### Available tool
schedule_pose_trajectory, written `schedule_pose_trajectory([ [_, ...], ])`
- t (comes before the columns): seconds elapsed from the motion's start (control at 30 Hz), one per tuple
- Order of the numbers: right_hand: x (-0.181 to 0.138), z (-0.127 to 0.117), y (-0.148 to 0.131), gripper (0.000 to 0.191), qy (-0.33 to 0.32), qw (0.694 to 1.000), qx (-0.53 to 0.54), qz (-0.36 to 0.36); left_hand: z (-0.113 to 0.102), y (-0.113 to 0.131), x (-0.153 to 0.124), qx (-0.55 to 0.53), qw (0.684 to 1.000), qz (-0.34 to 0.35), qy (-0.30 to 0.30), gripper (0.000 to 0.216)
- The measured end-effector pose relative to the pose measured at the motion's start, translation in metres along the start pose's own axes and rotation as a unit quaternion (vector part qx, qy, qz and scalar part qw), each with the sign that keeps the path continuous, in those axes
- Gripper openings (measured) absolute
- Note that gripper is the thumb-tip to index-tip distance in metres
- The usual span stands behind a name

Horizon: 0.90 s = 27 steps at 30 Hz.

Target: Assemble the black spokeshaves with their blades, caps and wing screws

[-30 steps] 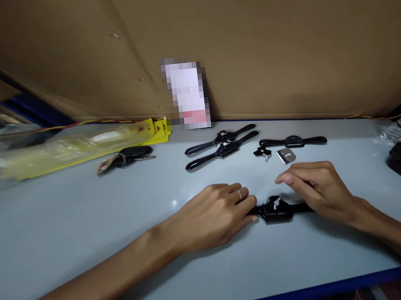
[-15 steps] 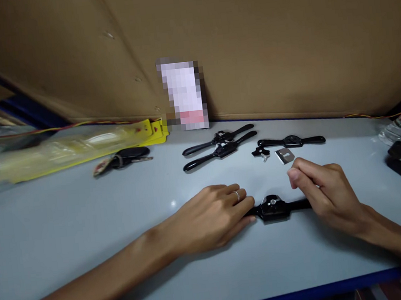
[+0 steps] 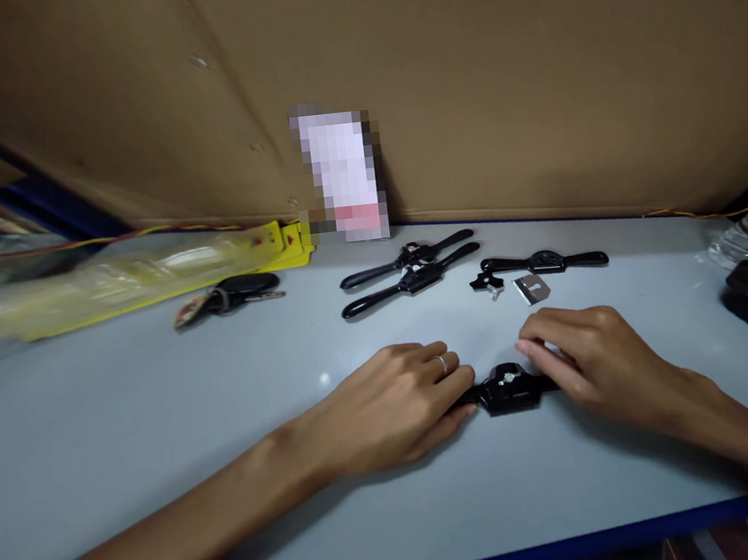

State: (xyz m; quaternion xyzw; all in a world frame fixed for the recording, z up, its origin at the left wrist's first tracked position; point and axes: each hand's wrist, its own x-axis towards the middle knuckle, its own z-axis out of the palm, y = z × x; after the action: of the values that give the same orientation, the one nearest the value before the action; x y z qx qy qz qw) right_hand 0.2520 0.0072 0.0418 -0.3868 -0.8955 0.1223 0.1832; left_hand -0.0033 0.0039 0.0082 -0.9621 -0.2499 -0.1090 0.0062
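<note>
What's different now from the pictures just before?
The right hand shifted right, then came back left toward the middle of the black tool, whose small silver screw seems to have turned. Nothing visibly was taken up or let go. The left hand stays on the tool's left handle; the loose silver plate behind lies as before.

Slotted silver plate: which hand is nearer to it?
Right. The right hand is on the near side of the silver plate; the left hand is farther off to its left, holding the nearest black tool.

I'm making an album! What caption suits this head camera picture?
Left hand holding a black two-handled tool, right hand near its silver screw.
</note>
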Motion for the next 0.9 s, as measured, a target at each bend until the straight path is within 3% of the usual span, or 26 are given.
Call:
schedule_pose_trajectory([
  [0.13,-0.002,-0.012,0.002,0.009,-0.174,0.983,-0.059,-0.002,-0.004,0.001,0.001,-0.005,1.0,-0.016,-0.015,0.017],
  [0.23,-0.002,-0.015,0.0,0.021,-0.226,0.972,-0.059,0.001,-0.005,0.0,0.001,-0.006,0.999,-0.032,-0.024,0.016],
  [0.6,-0.002,-0.007,-0.002,0.02,-0.212,0.976,-0.054,-0.012,0.001,-0.004,-0.001,0.007,0.999,-0.011,-0.034,0.04],
  [0.8,-0.001,-0.01,-0.003,0.022,-0.212,0.976,-0.047,-0.012,0.001,-0.003,-0.002,-0.001,1.0,-0.014,-0.016,0.038],
  [0.9,-0.001,-0.006,-0.006,0.02,-0.17,0.985,-0.012,-0.018,0.001,-0.003,-0.001,-0.004,1.0,-0.012,-0.006,0.038],
])
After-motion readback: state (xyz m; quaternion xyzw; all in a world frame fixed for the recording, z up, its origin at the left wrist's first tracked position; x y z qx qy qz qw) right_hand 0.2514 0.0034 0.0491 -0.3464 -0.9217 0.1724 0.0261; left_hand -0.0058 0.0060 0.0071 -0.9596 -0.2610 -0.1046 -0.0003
